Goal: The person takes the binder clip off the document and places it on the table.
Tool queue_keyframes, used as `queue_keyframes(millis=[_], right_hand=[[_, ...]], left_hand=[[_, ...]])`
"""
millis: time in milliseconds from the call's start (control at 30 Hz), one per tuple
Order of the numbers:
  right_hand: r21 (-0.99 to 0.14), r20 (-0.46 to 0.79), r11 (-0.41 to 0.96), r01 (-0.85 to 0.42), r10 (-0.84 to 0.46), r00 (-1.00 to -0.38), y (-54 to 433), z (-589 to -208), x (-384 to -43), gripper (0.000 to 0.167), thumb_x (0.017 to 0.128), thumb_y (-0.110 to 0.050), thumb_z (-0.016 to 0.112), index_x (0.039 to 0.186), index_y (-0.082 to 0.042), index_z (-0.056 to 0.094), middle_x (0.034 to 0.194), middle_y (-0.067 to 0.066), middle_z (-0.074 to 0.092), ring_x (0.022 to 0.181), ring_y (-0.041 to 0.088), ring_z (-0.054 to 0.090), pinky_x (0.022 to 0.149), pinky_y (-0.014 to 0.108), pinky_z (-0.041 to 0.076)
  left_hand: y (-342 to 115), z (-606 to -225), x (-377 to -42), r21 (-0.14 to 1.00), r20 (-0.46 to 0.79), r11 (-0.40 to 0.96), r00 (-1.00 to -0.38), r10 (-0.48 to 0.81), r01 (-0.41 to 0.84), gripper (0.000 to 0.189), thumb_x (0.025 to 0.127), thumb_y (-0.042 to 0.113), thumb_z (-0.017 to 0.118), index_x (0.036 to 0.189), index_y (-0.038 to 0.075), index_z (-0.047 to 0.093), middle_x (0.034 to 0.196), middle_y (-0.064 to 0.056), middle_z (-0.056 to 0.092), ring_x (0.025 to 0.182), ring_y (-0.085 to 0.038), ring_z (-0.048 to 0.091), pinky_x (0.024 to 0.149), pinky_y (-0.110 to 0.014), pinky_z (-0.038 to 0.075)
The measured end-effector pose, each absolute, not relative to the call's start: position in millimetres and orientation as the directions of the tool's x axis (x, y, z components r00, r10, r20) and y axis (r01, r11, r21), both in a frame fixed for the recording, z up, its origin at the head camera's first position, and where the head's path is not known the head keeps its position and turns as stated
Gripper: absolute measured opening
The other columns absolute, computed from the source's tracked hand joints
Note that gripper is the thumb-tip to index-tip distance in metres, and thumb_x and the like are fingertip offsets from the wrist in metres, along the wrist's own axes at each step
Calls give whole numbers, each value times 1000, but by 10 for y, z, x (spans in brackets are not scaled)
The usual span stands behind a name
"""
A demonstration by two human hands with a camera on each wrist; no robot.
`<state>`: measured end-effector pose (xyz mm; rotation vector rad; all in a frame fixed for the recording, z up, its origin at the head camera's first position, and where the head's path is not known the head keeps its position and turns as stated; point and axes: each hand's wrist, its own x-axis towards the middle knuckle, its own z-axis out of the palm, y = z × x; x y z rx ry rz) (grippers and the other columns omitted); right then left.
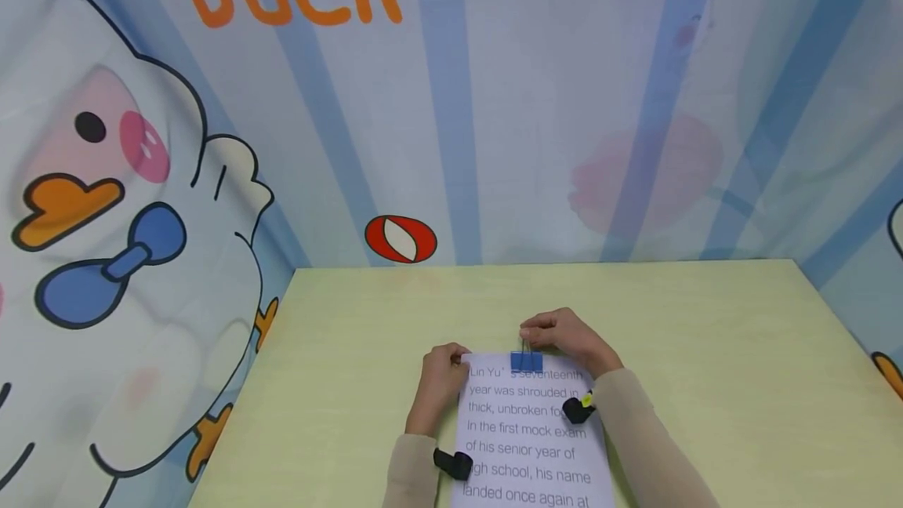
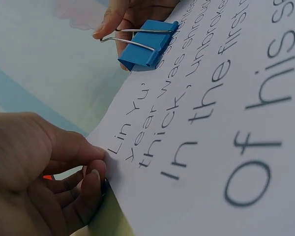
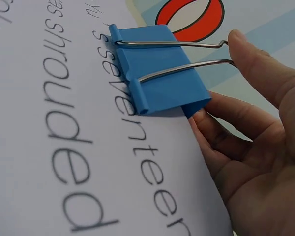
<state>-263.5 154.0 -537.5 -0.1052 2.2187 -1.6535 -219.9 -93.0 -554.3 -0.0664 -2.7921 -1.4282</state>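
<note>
A blue binder clip (image 1: 527, 361) sits on the top edge of a white printed paper (image 1: 531, 433). My right hand (image 1: 570, 338) holds the clip by its wire handles; in the right wrist view the thumb (image 3: 248, 61) is at the tip of the upper handle, while the other fingers lie behind and under the clip. The clip's body covers part of the first printed line. At the paper's upper left corner, my left hand (image 1: 439, 382) pinches the edge between thumb and fingers, as the left wrist view (image 2: 101, 157) shows.
The pale yellow table (image 1: 353, 335) extends around the paper on both sides. Behind it hangs a striped blue and white backdrop (image 1: 522, 100) with a printed duck (image 1: 141, 382) at the left. Black wrist straps (image 1: 453, 464) show over the paper.
</note>
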Motion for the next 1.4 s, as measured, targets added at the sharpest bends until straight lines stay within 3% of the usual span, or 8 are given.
queue_keyframes(millis=[167, 367, 533, 800, 1400], right_hand=[[-938, -244, 308, 158, -265, -933, 1564, -5361, -2645, 38, 94, -22, 72, 123, 1, 70, 114, 10, 71, 99, 21, 65, 97, 40, 46], [-939, -221, 316, 134, -257, -941, 1647, -5333, -2668, 45, 96, -26, 70, 129, 3, 66, 126, 16, 67, 118, 31, 60, 109, 51, 37], [-945, -224, 293, 147, -250, -942, 1725, -5317, -2692, 49, 98, -27, 67, 134, 5, 61, 127, 19, 66, 113, 31, 64, 110, 52, 35], [-953, -233, 250, 171, -242, -942, 1886, -5272, -2672, 61, 97, -37, 67, 141, 4, 55, 138, 22, 58, 124, 36, 59, 111, 53, 34], [-935, -255, 305, 179, -229, -939, 2554, -5147, -2467, 64, 99, -37, 64, 143, 8, 49, 141, 26, 54, 128, 39, 55, 111, 55, 34]], left_hand=[[-911, -5569, -2203, 810, 30, 584, -999, 45, 51, 16, 83, -9, 62, 94, -4, 73, 78, -5, 62, 70, -17, 55, 66, -32, 47], [-901, -5602, -2212, 813, 35, 579, -998, 60, 63, 16, 82, -10, 63, 93, -4, 73, 77, -6, 62, 70, -17, 55, 65, -32, 47], [-907, -5599, -2204, 812, 21, 581, -998, 54, 48, 16, 83, -9, 64, 95, -3, 73, 78, -5, 63, 71, -16, 56, 66, -31, 48], [-916, -5630, -2184, 816, 20, 576, -998, 56, 49, 18, 81, -10, 63, 94, -4, 73, 76, -5, 63, 69, -16, 56, 65, -32, 48], [-968, -5609, -2228, 830, 10, 557, -999, 36, 29, 17, 84, -9, 64, 96, -4, 73, 78, -7, 64, 68, -16, 57, 63, -29, 47]])
